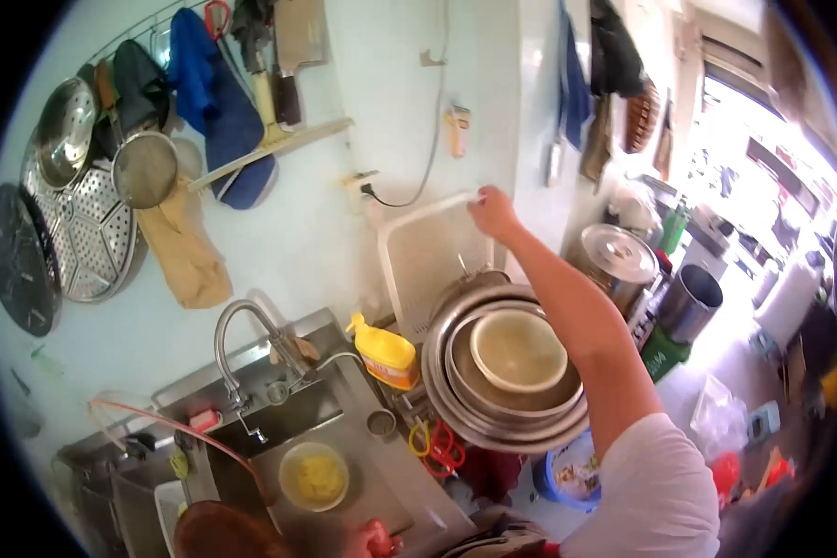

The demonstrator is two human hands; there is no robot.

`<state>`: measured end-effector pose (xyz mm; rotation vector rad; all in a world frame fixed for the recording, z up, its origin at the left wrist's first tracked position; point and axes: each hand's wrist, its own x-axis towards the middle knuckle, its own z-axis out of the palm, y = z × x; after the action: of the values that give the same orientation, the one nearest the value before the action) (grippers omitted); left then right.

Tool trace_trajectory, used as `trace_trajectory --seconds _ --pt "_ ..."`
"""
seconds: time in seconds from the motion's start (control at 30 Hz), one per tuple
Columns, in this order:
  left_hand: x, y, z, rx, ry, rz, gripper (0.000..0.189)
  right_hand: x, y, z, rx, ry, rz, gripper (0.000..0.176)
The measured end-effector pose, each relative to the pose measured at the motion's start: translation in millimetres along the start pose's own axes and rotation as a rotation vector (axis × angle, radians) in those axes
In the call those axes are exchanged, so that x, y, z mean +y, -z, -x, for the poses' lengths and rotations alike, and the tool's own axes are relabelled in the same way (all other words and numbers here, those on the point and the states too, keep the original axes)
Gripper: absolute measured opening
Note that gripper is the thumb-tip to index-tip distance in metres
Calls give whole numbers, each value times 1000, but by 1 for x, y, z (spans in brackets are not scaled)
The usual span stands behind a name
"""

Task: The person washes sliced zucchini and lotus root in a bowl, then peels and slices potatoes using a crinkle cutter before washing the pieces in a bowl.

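My right hand (494, 214) reaches up to the wall with its fingers closed on the top right corner of a white rectangular tray (418, 251). The tray leans upright behind a stack of steel basins (442, 409), and a pale bowl (519, 352) sits inside the top one. Low in the view, at the sink's front edge, part of my left hand (374, 539) shows reddish and blurred; its fingers are not clear. Near it, a bowl of yellow food (314, 476) rests in the steel sink (372, 493).
A faucet (237, 325) curves over the sink, with a yellow bottle (386, 356) to its right. Red-handled scissors (445, 451) lie by the basins, above a blue bin (572, 474). Strainers (145, 170) and cloths hang on the left wall. Lidded pots (618, 253) stand at right.
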<state>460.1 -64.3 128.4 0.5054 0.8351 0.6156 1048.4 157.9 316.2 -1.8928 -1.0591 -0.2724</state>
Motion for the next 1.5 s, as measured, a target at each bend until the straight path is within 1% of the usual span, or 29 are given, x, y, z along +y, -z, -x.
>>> trace_trajectory --seconds 0.03,0.07,0.1,0.17,0.2,0.23,0.27,0.3,0.33,0.43,0.47,0.7,0.87,0.9,0.97,1.0,1.03,1.07,1.1,1.13,1.2,1.27,1.3,1.33,1.37,1.4,1.43,1.47,1.5 --pt "-11 14 -4 59 -25 -34 22 20 -16 -44 93 58 157 50" --pt "-30 27 1 144 -55 -39 22 33 -29 -75 98 81 218 49" --pt "-50 53 -17 83 -128 -96 15 37 -43 -95 57 108 246 49" --pt "-71 15 1 233 -261 -31 15 41 -90 -110 -109 221 221 47" --pt "-72 -20 12 522 -191 46 17 42 -110 -112 -186 285 202 46" --pt "-65 -52 25 581 -168 127 26 47 -128 -110 -246 340 182 46" --pt "-73 -63 29 630 -206 138 34 45 -149 -112 -291 382 164 45" --pt "-78 -71 33 669 -155 97 43 43 -165 -107 -319 397 167 44" --pt "-90 -73 27 699 -203 147 44 36 -180 -102 -341 409 183 44" --pt "-85 -101 39 773 -226 87 45 20 -196 -85 -405 396 210 42" --pt "-84 -109 36 787 -232 83 45 25 -193 -83 -414 383 216 41" --pt "-97 -110 24 805 -268 125 45 40 -169 -82 -454 387 214 36" --pt "-101 -110 23 747 -260 118 44 54 -130 -86 -422 421 156 33" --pt "-103 -109 23 725 -254 118 43 58 -117 -87 -410 441 122 33" --pt "-98 -110 35 713 -314 145 42 60 -84 -82 -387 478 28 31" --pt "-97 -112 36 674 -310 156 41 70 -57 -80 -372 492 -17 31" --pt "-112 -90 27 587 -333 157 40 78 -23 -78 -360 498 -33 30" --pt "-107 -98 36 598 -395 241 37 79 16 -63 -351 491 -58 30" --pt "-130 -71 21 433 -482 292 44 74 60 -49 -351 485 -69 29" --pt "-113 -85 29 354 -405 424 48 62 100 -27 -359 470 -79 29" --pt "-104 -93 30 237 -340 464 50 32 154 47 -432 412 -166 28" --pt "-101 -102 24 140 -278 468 49 15 204 138 -544 280 -236 27" --pt "-105 -110 18 91 -253 448 48 11 220 186 -622 185 -275 26" --pt "-106 -121 14 15 -164 410 48 8 232 232 -705 64 -333 26" --pt "-106 -134 14 -54 -83 376 47 8 240 274 -781 -114 -467 25" --pt "-111 -143 12 -97 -18 345 47 -4 251 309 -772 -436 -792 18" --pt "-118 -144 8 -179 70 281 47 1 254 334 -783 -498 -872 18" --pt "-126 -156 5 -200 130 255 47 10 263 352 -797 -560 -966 18" --pt "-135 -171 1 -208 183 221 47 20 275 368 -746 -628 -984 18"
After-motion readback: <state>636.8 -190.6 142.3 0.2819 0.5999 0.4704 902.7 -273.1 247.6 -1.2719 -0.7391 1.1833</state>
